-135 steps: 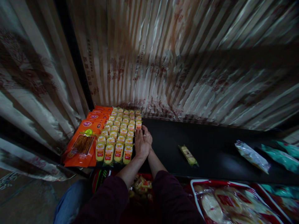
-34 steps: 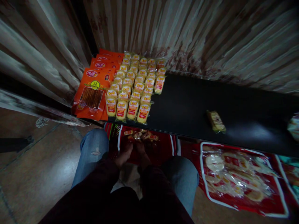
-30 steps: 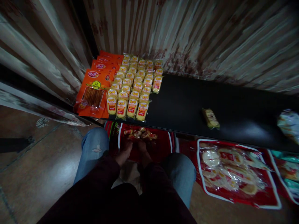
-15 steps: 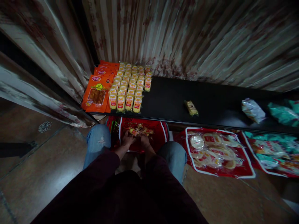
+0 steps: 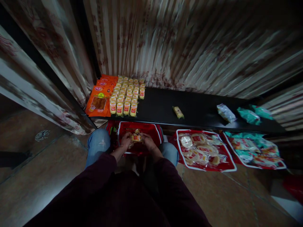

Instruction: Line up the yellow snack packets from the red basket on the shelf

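Between my knees stands a red basket (image 5: 153, 129) with a white rim. Over it, my left hand (image 5: 126, 141) and my right hand (image 5: 147, 141) grip the two ends of a small yellow wrapped cake (image 5: 136, 138) with a red label. A few more wrapped pieces show just behind it in the basket. On the black shelf (image 5: 156, 107) ahead, rows of the same yellow cakes (image 5: 126, 108) stand packed together. Orange packets (image 5: 98, 102) overlap to the left of these rows. One single yellow cake (image 5: 178, 112) lies apart near the shelf's middle.
A white-purple packet (image 5: 226, 113) and green packets (image 5: 249, 115) lie on the shelf's right part. Below are a red basket of round wrapped cakes (image 5: 201, 149) and another of green and white packets (image 5: 255, 148). A striped curtain (image 5: 165, 47) hangs behind; a dark post rises at left.
My hands have lifted a yellow cake from the pieces in the basket and now hold it between them. The view has shifted, showing more of the shelf's right end.
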Demonstrator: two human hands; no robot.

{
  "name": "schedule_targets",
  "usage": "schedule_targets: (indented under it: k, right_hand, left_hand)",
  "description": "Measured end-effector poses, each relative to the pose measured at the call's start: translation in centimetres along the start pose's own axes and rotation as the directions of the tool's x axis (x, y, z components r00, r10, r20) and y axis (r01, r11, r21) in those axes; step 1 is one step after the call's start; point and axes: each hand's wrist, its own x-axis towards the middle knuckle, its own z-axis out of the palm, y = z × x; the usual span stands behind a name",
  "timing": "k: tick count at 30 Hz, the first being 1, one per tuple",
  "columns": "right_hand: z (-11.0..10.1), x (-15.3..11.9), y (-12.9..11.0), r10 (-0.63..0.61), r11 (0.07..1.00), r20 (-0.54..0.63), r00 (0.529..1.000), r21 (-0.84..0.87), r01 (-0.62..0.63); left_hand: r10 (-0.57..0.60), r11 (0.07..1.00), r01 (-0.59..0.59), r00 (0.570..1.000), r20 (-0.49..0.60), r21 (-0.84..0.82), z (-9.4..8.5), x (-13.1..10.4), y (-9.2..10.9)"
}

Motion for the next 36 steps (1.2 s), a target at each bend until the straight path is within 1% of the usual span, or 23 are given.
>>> schedule_targets:
  k: [4,8,11,15,18,21,25,31,36]
  right_hand:
    - [-0.2,-1.2,-1.7,0.059,0.996,-0.053,0.997,0.071,-0.055]
    - [0.2,-2.8,-3.2,0.073,0.963,-0.066,0.995,0.264,-0.053]
    - [0.7,-4.1,-4.0,0.017,0.932,-0.075,0.997,0.363,0.011]
    - [1.1,-5.5,-4.9,-0.094,0.901,-0.115,0.989,0.412,0.134]
    - [1.1,-6.0,-5.8,-0.157,0.885,-0.149,0.976,0.417,0.206]
    - [1.0,-6.1,-6.7,-0.213,0.894,-0.154,0.965,0.369,0.256]
    - [1.0,-6.2,-8.0,-0.283,0.886,-0.169,0.944,0.331,0.325]
    - [1.4,-6.4,-8.9,-0.289,0.87,-0.172,0.942,0.364,0.333]
    - [2.0,-6.4,-9.2,-0.294,0.871,-0.22,0.93,0.338,0.355]
  left_hand:
    - [-0.041,0.998,0.044,0.997,0.065,-0.047,0.2,-1.8,0.5]
    - [-0.034,0.991,0.046,0.995,0.098,-0.123,0.7,-3.7,1.4]
    - [-0.009,0.976,0.032,0.994,0.111,-0.214,1.3,-5.0,2.5]
    - [0.024,0.961,0.013,0.991,0.129,-0.276,2.3,-6.3,4.0]
    - [0.076,0.955,-0.029,0.986,0.149,-0.296,3.1,-7.0,4.9]
    - [0.134,0.942,-0.078,0.979,0.153,-0.326,3.9,-7.5,5.5]
    - [0.162,0.923,-0.105,0.979,0.128,-0.37,4.7,-8.0,6.5]
    - [0.183,0.911,-0.12,0.975,0.127,-0.395,4.8,-9.0,8.1]
    - [0.203,0.929,-0.158,0.974,0.104,-0.335,5.0,-9.3,8.5]
